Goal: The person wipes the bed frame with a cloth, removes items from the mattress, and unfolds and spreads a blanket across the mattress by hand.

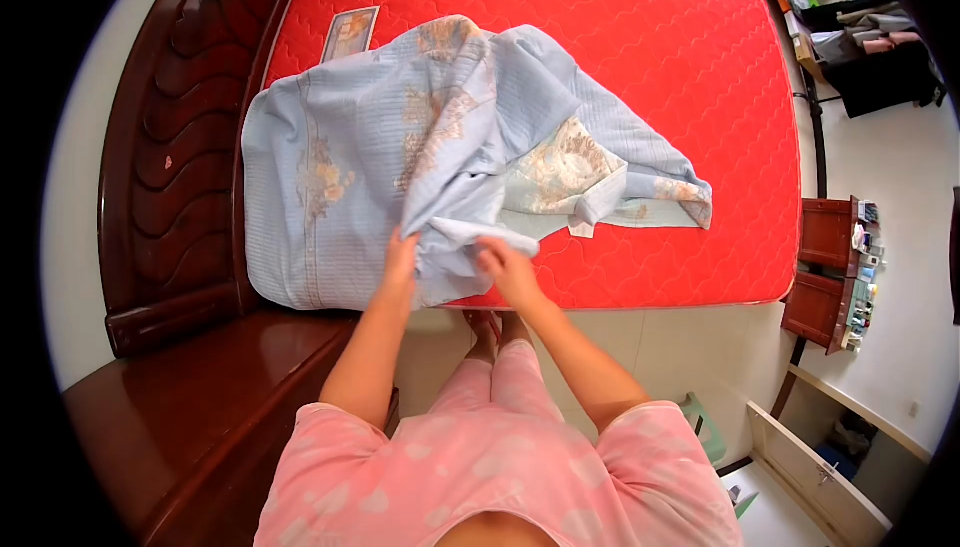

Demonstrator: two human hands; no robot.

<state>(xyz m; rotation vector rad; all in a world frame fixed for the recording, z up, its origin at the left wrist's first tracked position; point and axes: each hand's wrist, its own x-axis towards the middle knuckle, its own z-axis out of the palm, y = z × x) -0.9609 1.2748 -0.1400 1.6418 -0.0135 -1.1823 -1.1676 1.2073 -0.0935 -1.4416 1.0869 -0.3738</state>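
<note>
A light blue quilted bedspread [370, 137] with beige floral patterns lies crumpled over the near left part of a red mattress [660, 57]. At its near side, my left hand [401, 255] is closed on a fold of the cloth. A little to the right, my right hand [506, 265] pinches a turned-up edge of the same bedspread, its fingers bent and partly blending into the cloth. One corner is folded over with its paler floral side up. Another part trails in a point to the right.
A dark wooden headboard [190, 137] stands at left, with a wooden cabinet [210, 397] below it. A framed-looking picture panel [350, 32] lies by the bedspread's far edge. Red-brown drawers [828, 237], a green stool [705, 427] and piled clothes [880, 57] are at right.
</note>
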